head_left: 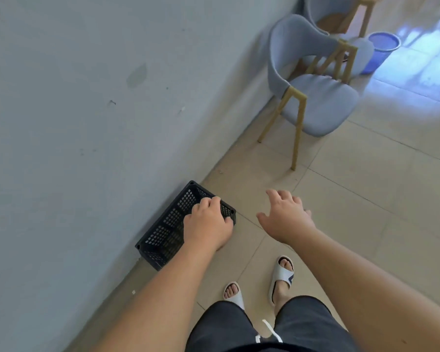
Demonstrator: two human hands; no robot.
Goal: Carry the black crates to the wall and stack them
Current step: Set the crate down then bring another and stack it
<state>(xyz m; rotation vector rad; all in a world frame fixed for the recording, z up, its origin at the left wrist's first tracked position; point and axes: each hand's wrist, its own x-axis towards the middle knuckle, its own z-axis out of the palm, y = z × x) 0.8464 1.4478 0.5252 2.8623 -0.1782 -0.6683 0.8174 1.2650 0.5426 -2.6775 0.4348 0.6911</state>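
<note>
A black perforated crate (163, 235) sits on the tiled floor, tight against the base of the grey wall (87, 123). My left hand (208, 224) is on the crate's right end, fingers curled over its rim, and it hides part of the near side. My right hand (287, 217) hovers over the floor to the right of the crate, fingers spread and holding nothing. Only this one crate is in view.
A light-blue chair (315, 102) with wooden legs stands by the wall further along, a second chair (328, 11) behind it. A blue bucket (381, 47) stands beyond them. My feet in white sandals (282, 275) are on the tiles just behind the crate.
</note>
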